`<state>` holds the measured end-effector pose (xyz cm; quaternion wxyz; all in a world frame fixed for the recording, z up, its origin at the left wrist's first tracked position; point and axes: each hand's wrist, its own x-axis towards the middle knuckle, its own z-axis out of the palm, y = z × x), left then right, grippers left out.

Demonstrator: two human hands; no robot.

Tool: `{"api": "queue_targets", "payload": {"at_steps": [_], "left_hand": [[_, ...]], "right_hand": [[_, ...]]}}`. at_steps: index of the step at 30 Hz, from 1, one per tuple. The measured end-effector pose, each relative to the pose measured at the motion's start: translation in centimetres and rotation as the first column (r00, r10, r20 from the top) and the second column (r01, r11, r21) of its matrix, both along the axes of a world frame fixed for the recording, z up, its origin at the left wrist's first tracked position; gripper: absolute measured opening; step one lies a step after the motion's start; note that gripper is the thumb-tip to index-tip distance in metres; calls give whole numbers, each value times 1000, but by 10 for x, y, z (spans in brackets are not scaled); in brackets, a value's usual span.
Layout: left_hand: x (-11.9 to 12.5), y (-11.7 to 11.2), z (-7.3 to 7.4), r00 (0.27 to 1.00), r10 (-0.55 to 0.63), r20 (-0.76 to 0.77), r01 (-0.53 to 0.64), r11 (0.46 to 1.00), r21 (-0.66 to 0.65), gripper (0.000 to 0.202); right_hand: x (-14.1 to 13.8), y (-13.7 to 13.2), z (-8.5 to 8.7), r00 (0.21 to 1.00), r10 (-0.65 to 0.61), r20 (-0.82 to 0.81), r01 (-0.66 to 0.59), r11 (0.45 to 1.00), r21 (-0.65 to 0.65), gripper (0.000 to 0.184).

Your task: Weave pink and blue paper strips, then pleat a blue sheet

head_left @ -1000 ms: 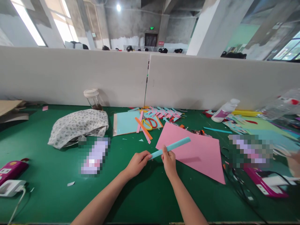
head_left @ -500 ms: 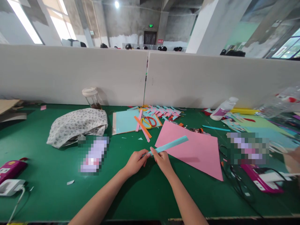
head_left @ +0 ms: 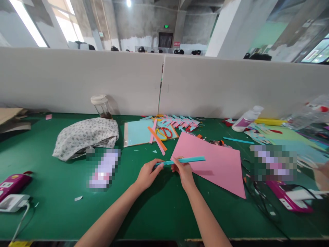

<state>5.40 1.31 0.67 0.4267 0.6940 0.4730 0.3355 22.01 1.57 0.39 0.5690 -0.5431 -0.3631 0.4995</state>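
Note:
A long light-blue paper strip (head_left: 191,159) is held just above the green table (head_left: 56,185), seen nearly edge-on. My left hand (head_left: 147,174) pinches its left end. My right hand (head_left: 183,171) pinches it a little further right, fingers closed over the strip. The strip's free end reaches over a large pink paper sheet (head_left: 218,164) that lies flat to the right of my hands.
Behind my hands lie a light-blue sheet (head_left: 136,133), loose coloured strips, scissors (head_left: 164,133) and a pile of cut pieces (head_left: 180,121). A patterned cloth bag (head_left: 86,136) and a jar (head_left: 101,107) stand at the left. A white bottle (head_left: 245,120) and papers lie right. White partition behind.
The strip has turned from tilted up to the right to almost level and edge-on. Both hands shifted slightly along it and lowered toward the table.

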Motion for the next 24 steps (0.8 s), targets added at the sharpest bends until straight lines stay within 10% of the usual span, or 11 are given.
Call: {"api": "queue_targets", "payload": {"at_steps": [12, 19, 24], "left_hand": [[2, 4, -6, 985, -78, 156, 101, 984, -148, 47], [-5, 3, -1, 998, -38, -52, 42, 997, 71, 39], [-19, 2, 2, 967, -43, -252, 110, 960, 256, 25]], "right_hand": [[-1, -4, 3, 999, 8, -50, -5, 998, 55, 38], [-5, -2, -9, 999, -27, 39, 21, 989, 144, 40], [9, -8, -7, 968, -191, 163, 144, 954, 264, 82]]}}
